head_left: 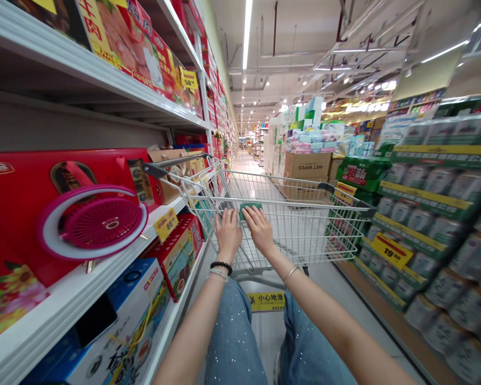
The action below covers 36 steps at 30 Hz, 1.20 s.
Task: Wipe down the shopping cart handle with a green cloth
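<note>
A metal-wire shopping cart stands right in front of me. My left hand, wearing beaded bracelets, has its fingers stretched out at the cart's near wire side; nothing shows in it. Close beside it, my right hand, with a thin bangle, has its fingers over a small dark green pad at the wires. The fingers partly cover the pad, so its exact kind cannot be made out. Below the cart, a yellow warning sticker lies on the floor between my knees.
On the left, a white shelf holds red gift boxes and a round magenta fan. Stacked canned drinks line the right side. Farther on stand a wet wipes carton and piled packs; an aisle runs ahead.
</note>
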Available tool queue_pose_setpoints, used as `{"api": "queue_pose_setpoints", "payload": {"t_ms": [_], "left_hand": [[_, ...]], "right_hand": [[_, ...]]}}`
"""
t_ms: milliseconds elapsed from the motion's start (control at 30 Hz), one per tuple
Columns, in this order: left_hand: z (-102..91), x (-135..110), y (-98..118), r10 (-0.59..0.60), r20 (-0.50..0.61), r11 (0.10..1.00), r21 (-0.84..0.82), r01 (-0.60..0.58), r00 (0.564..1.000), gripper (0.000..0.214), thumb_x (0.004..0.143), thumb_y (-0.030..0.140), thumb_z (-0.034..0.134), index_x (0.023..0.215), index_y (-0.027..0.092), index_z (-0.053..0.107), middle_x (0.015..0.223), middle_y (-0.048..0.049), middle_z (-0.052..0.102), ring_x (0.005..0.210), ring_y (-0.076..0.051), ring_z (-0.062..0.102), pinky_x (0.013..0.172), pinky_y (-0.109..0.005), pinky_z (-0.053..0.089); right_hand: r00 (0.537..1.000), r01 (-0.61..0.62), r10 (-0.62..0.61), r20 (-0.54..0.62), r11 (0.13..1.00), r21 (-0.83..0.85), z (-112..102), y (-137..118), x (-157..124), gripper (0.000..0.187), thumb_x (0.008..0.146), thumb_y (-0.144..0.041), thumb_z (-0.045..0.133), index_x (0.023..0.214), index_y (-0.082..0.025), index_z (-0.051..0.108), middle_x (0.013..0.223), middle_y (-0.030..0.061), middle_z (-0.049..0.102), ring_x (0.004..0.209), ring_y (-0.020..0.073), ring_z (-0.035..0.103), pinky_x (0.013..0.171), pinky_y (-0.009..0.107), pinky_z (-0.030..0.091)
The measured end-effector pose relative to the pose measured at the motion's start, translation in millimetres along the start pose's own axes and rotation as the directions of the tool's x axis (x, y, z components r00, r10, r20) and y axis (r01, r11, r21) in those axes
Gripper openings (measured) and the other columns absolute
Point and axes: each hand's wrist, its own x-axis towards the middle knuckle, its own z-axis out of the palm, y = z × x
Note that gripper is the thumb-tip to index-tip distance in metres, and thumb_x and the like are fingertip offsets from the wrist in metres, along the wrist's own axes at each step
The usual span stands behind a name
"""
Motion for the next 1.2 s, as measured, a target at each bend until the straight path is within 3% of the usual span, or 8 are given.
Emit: {"api": "queue_pose_setpoints", "payload": {"t_ms": [167, 333, 533, 700, 800, 933, 1033, 1200], "left_hand": [[0.1, 9.8, 2.5, -0.022, 0.006, 1.000, -0.008, 0.022, 1.000, 0.051, 0.078, 0.008, 0.049, 0.128, 0.015, 0.057, 0.137, -0.0158, 0.059, 0.137, -0.027, 0.047, 0.123, -0.051, 0.020], [3.5, 9.7, 3.1, -0.034, -0.028, 0.999, -0.029, 0.033, 0.999, 0.051, 0.078, 0.009, 0.049, 0.129, 0.016, 0.054, 0.138, -0.0153, 0.057, 0.137, -0.027, 0.046, 0.122, -0.052, 0.020], [8.9, 7.2, 3.4, -0.079, -0.071, 0.994, -0.077, 0.073, 0.994, 0.053, 0.077, 0.009, 0.049, 0.130, 0.015, 0.054, 0.140, -0.0167, 0.056, 0.138, -0.027, 0.045, 0.121, -0.051, 0.025], [7.4, 8.2, 0.4, -0.073, -0.063, 0.995, -0.072, 0.068, 0.995, 0.050, 0.079, 0.009, 0.048, 0.128, 0.015, 0.055, 0.138, -0.0164, 0.057, 0.136, -0.027, 0.047, 0.121, -0.052, 0.023], [11.0, 6.6, 5.3, -0.094, -0.095, 0.993, -0.078, 0.086, 0.991, 0.052, 0.077, 0.008, 0.049, 0.129, 0.014, 0.054, 0.139, -0.0173, 0.056, 0.137, -0.028, 0.046, 0.120, -0.052, 0.026], [18.3, 3.9, 12.6, -0.129, -0.168, 0.989, -0.094, 0.115, 0.977, 0.052, 0.076, 0.007, 0.049, 0.128, 0.013, 0.054, 0.138, -0.0182, 0.056, 0.138, -0.029, 0.044, 0.120, -0.052, 0.026], [19.1, 4.1, 10.0, -0.123, -0.157, 0.990, -0.093, 0.110, 0.980, 0.051, 0.077, 0.007, 0.047, 0.126, 0.013, 0.055, 0.138, -0.0179, 0.057, 0.137, -0.029, 0.045, 0.121, -0.053, 0.025], [13.2, 5.5, 2.6, -0.080, -0.091, 0.993, -0.091, 0.071, 0.993, 0.051, 0.077, 0.007, 0.047, 0.127, 0.014, 0.055, 0.138, -0.0169, 0.057, 0.137, -0.028, 0.045, 0.121, -0.051, 0.025]], "right_hand": [[0.999, -0.039, 0.039, 0.024, 0.999, -0.017, 3.3, -0.1, 1.3, 0.050, 0.096, -0.008, 0.031, 0.140, -0.017, 0.054, 0.144, 0.0107, 0.055, 0.138, 0.0226, 0.046, 0.118, 0.048, 0.034], [0.996, -0.053, 0.052, 0.074, 0.999, 0.008, -9.2, 1.4, 4.6, 0.048, 0.096, -0.010, 0.034, 0.139, -0.019, 0.055, 0.138, 0.0098, 0.060, 0.133, 0.0215, 0.050, 0.118, 0.044, 0.036], [0.996, 0.013, -0.009, 0.089, 0.999, -0.046, -10.3, 10.3, 3.7, 0.052, 0.095, -0.008, 0.034, 0.144, -0.019, 0.050, 0.149, 0.0082, 0.051, 0.143, 0.0208, 0.040, 0.120, 0.046, 0.032], [0.988, -0.025, 0.027, 0.149, 1.000, -0.019, -15.9, 11.5, -1.9, 0.051, 0.093, -0.005, 0.040, 0.139, -0.018, 0.055, 0.142, 0.0090, 0.058, 0.136, 0.0206, 0.048, 0.119, 0.043, 0.034], [0.987, 0.018, -0.024, 0.156, 0.999, 0.042, -29.6, 16.4, 3.2, 0.053, 0.091, -0.002, 0.039, 0.138, -0.020, 0.056, 0.137, 0.0069, 0.062, 0.131, 0.0185, 0.053, 0.117, 0.040, 0.037], [0.987, 0.099, -0.101, 0.121, 0.995, 0.021, -35.9, 23.3, 7.9, 0.055, 0.092, -0.003, 0.039, 0.142, -0.023, 0.052, 0.146, 0.0050, 0.054, 0.140, 0.0188, 0.043, 0.120, 0.042, 0.033], [0.989, 0.065, -0.059, 0.137, 0.997, -0.037, -29.2, 22.9, 1.6, 0.053, 0.093, -0.004, 0.041, 0.142, -0.022, 0.051, 0.149, 0.0064, 0.050, 0.144, 0.0203, 0.039, 0.120, 0.043, 0.032], [0.986, -0.060, 0.059, 0.159, 0.998, 0.003, -28.3, 16.4, -11.0, 0.052, 0.091, -0.003, 0.041, 0.138, -0.019, 0.056, 0.144, 0.0074, 0.056, 0.138, 0.0214, 0.046, 0.119, 0.043, 0.034]]}}
